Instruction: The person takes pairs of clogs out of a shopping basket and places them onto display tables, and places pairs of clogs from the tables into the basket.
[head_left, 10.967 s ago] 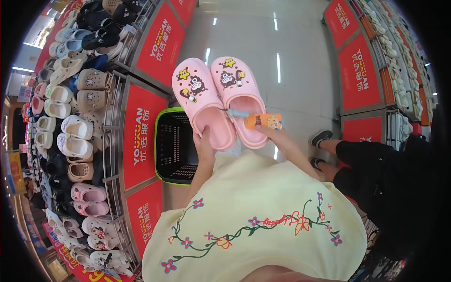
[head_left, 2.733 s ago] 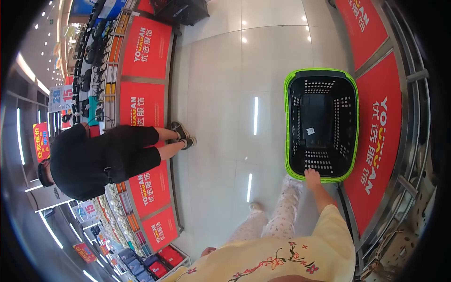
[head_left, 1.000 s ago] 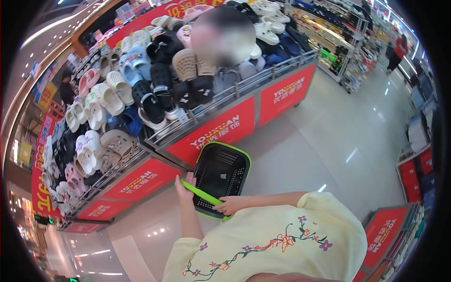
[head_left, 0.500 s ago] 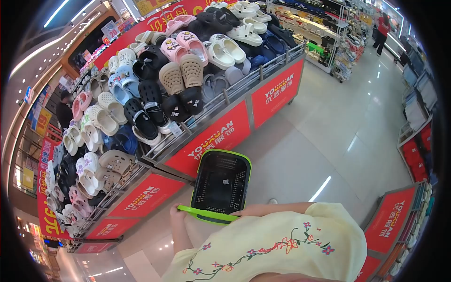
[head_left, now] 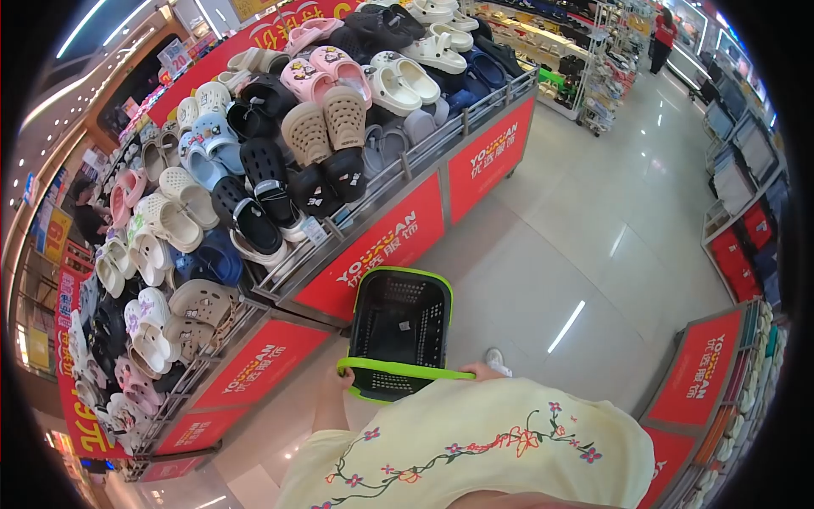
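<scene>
A black basket with a green rim (head_left: 449, 322) hangs low in front of my body, beside the red-panelled rack. Its green handle (head_left: 407, 368) is raised and crosses over the near end. My left hand (head_left: 346, 378) is closed round the handle's left end. At the right end my right hand (head_left: 482, 371) is closed on the handle, its fingers partly hidden by my yellow shirt. Inside the basket lies a small white tag or scrap (head_left: 404, 326). Nothing else shows in it.
A metal rack (head_left: 407, 170) heaped with clogs runs along the left, with pink clogs (head_left: 320, 75) near its top. Another rack (head_left: 699, 365) stands at the right. One person (head_left: 662, 38) is far down the aisle; another (head_left: 87, 212) is behind the clogs at left.
The pink clogs held 11 seconds ago are out of my hands. Since then both hands have taken the basket handle. In the last second the handle rose and my right hand shifted right.
</scene>
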Available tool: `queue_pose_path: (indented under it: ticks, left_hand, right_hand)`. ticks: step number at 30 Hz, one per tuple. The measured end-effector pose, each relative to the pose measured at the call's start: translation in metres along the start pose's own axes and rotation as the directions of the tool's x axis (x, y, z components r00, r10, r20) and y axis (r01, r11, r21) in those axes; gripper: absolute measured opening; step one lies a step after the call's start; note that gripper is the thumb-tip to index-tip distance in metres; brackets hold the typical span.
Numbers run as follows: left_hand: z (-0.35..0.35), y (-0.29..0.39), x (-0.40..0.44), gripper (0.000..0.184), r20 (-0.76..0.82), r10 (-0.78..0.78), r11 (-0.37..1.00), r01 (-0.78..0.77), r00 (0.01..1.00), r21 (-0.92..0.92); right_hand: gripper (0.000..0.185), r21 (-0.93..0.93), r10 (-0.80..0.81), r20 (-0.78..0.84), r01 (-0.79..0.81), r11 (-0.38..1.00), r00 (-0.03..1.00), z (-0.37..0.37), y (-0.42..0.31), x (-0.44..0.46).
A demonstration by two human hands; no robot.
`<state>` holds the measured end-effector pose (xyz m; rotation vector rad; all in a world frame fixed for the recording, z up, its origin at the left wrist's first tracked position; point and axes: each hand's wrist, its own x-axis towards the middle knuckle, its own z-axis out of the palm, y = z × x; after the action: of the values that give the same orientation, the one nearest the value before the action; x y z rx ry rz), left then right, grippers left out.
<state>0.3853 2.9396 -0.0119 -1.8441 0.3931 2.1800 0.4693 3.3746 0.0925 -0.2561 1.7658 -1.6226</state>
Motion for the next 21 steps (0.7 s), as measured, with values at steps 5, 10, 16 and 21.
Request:
queue_pose_path:
  ticks: [5, 10, 16, 21]
  left_hand:
    - [0.002, -0.008, 0.004, 0.016, 0.107, -0.261, 0.957, 0.243, 0.959, 0.157]
    - [0.018, -0.048, -0.040, 0.014, 0.095, -0.349, 0.929, 0.331, 0.932, 0.165]
    - [0.006, -0.069, 0.018, 0.014, 0.219, -0.614, 0.771, 0.517, 0.758, 0.372]
    - [0.016, -0.084, 0.022, 0.014, 0.273, -0.556, 0.730, 0.304, 0.785, 0.613]
  right_hand:
    - [0.030, -0.108, -0.032, -0.129, 0.018, 0.994, 0.991, -0.007, -0.020, -0.015]
    - [0.037, -0.362, -0.070, -0.343, -0.063, 0.930, 0.937, -0.020, -0.069, -0.045]
    - [0.039, -0.492, -0.069, -0.449, -0.182, 0.851, 0.891, -0.037, -0.130, -0.083]
    - [0.048, -0.617, -0.015, -0.417, -0.271, 0.739, 0.909, -0.035, -0.135, -0.096]
